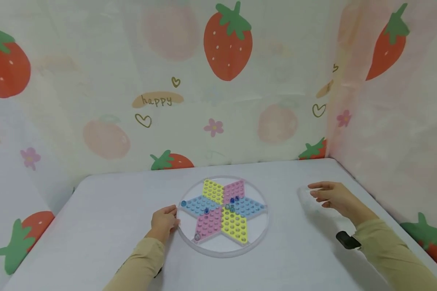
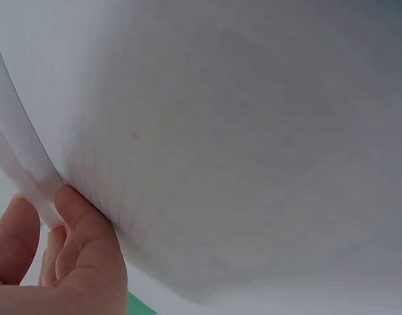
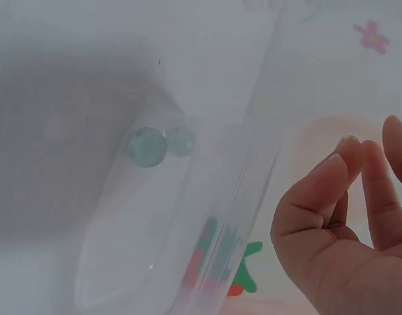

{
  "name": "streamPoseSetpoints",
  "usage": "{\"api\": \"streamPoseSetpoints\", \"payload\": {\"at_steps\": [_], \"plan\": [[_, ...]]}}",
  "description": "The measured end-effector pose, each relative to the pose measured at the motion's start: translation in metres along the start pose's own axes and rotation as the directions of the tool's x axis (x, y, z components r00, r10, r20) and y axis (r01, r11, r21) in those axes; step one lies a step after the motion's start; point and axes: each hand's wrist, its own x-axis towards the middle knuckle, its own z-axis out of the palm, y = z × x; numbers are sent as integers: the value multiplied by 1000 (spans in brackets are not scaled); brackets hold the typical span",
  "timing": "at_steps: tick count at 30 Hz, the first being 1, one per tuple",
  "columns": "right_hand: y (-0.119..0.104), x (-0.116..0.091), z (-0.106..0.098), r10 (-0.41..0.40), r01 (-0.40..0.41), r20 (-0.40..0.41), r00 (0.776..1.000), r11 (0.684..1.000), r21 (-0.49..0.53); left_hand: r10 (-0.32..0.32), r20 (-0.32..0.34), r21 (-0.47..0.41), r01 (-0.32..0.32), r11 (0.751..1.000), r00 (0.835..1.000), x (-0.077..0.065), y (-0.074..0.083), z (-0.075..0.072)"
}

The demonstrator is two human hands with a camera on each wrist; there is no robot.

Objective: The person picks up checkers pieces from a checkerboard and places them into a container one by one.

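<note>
A round Chinese checkers board (image 1: 222,254) lies on the table, its star made of yellow, pink and blue sections. Several glass marbles sit on it: dark blue ones such as the marble (image 1: 206,211), a teal marble (image 1: 183,203) at the left point, and a pale marble (image 1: 197,237) at the lower left point. My left hand (image 1: 164,221) holds the board's rim (image 2: 30,154) at its left side, thumb and fingers at the edge. Over a clear plastic box (image 3: 115,262), my right hand (image 1: 336,198) hovers empty with loosely bent fingers. A pale green marble (image 3: 148,147) lies in the box.
The white table (image 1: 105,226) reaches back to a wall cloth (image 1: 240,101) printed with strawberries, which also closes off both sides. A black strap device (image 1: 347,240) is on the right wrist.
</note>
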Motion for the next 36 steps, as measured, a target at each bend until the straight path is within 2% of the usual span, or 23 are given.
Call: {"api": "streamPoseSetpoints", "payload": {"at_steps": [12,27,36], "plan": [[-2,-4,28,-42,40,21,999,998,53,20,3,13,-20,1000,1000,-7,4,1],[-12,10,78,-72,66,70,995,994,84,3,-17,0,-3,1000,1000,-5,3,0],[-16,21,110,-54,43,87,995,991,129,7,-14,3,-7,1000,1000,-5,3,0]]}}
